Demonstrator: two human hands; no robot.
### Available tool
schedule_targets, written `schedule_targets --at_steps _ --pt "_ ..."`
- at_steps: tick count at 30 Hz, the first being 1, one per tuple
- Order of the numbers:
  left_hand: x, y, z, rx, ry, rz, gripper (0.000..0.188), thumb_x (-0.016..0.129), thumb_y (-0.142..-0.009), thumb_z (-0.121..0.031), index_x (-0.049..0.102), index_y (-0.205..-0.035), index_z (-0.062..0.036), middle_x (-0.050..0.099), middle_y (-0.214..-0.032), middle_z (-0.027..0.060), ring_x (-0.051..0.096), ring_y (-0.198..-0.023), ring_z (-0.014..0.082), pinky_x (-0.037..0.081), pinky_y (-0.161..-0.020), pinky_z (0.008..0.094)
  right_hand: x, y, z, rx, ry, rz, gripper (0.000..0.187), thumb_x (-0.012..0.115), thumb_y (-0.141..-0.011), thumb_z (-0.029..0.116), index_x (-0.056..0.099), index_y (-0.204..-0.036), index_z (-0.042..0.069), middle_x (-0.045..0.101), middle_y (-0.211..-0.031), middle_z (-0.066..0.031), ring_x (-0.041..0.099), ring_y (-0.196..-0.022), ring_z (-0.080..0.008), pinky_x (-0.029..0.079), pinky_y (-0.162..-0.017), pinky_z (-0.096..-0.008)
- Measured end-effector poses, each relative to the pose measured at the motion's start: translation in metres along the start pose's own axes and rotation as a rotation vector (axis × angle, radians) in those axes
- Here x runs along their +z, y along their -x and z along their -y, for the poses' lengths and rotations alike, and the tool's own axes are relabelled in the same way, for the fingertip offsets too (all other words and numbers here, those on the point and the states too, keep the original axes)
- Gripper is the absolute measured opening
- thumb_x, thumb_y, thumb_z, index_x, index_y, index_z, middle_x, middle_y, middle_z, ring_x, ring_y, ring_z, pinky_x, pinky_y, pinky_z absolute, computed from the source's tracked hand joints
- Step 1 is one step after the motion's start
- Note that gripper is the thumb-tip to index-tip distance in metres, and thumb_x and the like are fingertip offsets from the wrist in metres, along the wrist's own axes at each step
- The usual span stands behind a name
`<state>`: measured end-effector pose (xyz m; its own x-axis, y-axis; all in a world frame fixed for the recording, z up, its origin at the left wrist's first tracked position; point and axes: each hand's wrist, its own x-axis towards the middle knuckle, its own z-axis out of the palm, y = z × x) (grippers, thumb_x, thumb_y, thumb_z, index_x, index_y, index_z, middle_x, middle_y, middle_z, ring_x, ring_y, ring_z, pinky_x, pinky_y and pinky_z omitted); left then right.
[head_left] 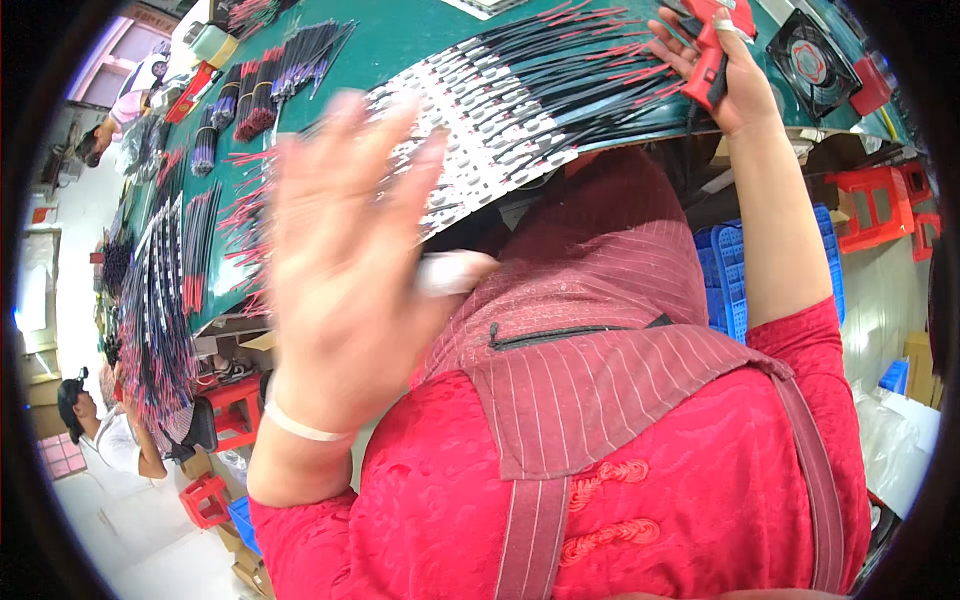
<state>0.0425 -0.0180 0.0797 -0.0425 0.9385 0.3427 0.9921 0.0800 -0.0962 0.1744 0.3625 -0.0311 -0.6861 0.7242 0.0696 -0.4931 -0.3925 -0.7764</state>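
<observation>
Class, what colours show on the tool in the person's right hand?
The tool is mainly red, with black parts; the head view shows it best.

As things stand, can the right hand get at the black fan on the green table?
Likely yes: the fan sits just beside the right hand, with nothing visible between them. The hand holds a red tool, though, so gripping would probably mean freeing it first.
</observation>
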Motion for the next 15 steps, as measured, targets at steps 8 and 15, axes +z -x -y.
schedule_targets --at_steps 8,15 --pt "0.072 0.024 0.016 -0.231 0.058 0.280 0.097 0.078 -0.077 -0.039 0.029 -0.150 0.0008 0.030 -0.156 0.0227 0.024 -0.147 0.0393 0.019 -0.116 0.0584 0.004 0.002 0.001 -0.028 0.072 0.063 0.057 0.049 -0.103 0.037 0.038 -0.143 -0.003 0.054 -0.132 -0.0233 0.053 -0.125 -0.0391 0.045 -0.108 -0.0522" --pt "0.050 -0.016 0.028 -0.147 0.039 0.030 0.064 0.072 -0.086 -0.032 0.051 -0.134 0.0041 0.049 -0.142 0.0222 0.043 -0.135 0.0399 0.034 -0.111 0.0520 0.000 -0.001 0.001 -0.050 0.046 0.073 0.052 0.050 -0.103 0.036 0.044 -0.139 -0.002 0.059 -0.125 -0.0218 0.060 -0.117 -0.0359 0.050 -0.102 -0.0479"
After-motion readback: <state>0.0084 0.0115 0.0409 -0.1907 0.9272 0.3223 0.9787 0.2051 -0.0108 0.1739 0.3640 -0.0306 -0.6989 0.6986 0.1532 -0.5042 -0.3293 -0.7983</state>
